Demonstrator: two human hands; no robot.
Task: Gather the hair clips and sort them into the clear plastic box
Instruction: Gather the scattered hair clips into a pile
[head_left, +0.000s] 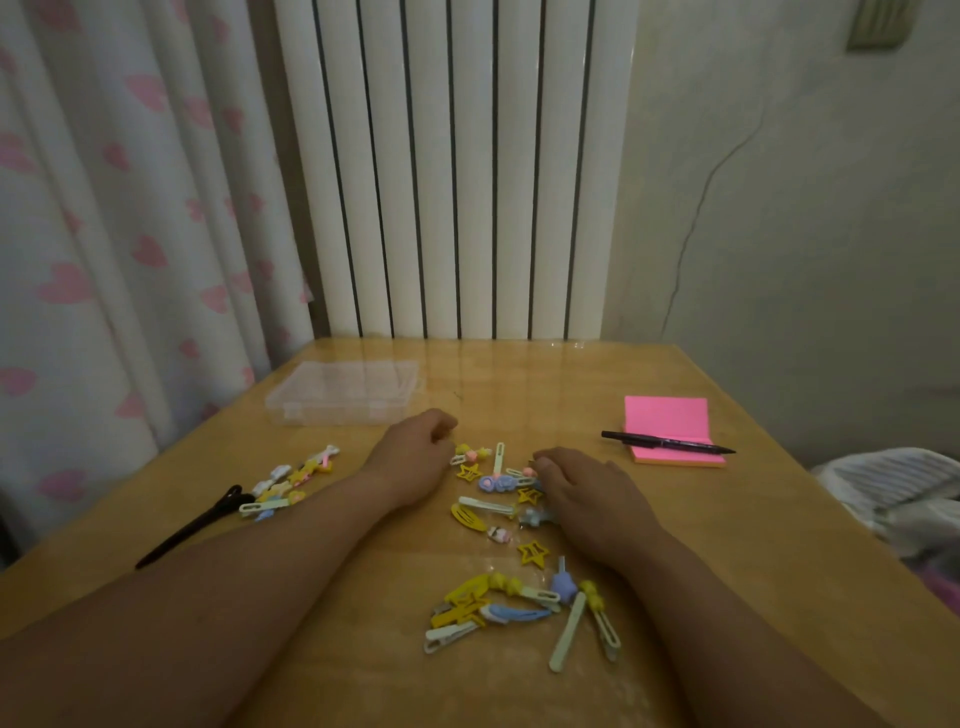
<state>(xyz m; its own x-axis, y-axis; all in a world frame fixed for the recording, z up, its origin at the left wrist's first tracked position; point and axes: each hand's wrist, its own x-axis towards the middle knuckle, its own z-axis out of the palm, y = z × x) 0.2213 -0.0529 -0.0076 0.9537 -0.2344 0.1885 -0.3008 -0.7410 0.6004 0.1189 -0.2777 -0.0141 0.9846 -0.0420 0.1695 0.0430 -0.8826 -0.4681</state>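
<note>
Several small hair clips in yellow, pale green, blue and pink lie scattered on the wooden table. One cluster (498, 486) sits between my hands, a second pile (524, 610) lies nearer to me, and a third group (291, 483) is off to the left. My left hand (415, 457) rests with its fingers curled by the pink and yellow clips (471, 453). My right hand (582, 488) lies flat, its fingertips touching the clips at the middle cluster's right side. The clear plastic box (345, 392) stands closed at the back left, beyond my left hand.
A long black clip (195, 525) lies at the left by the table edge. A pink sticky-note pad (670, 431) with a black pen (667, 442) across it sits at the right. A radiator and a heart-print curtain stand behind the table; bedding lies off the right edge.
</note>
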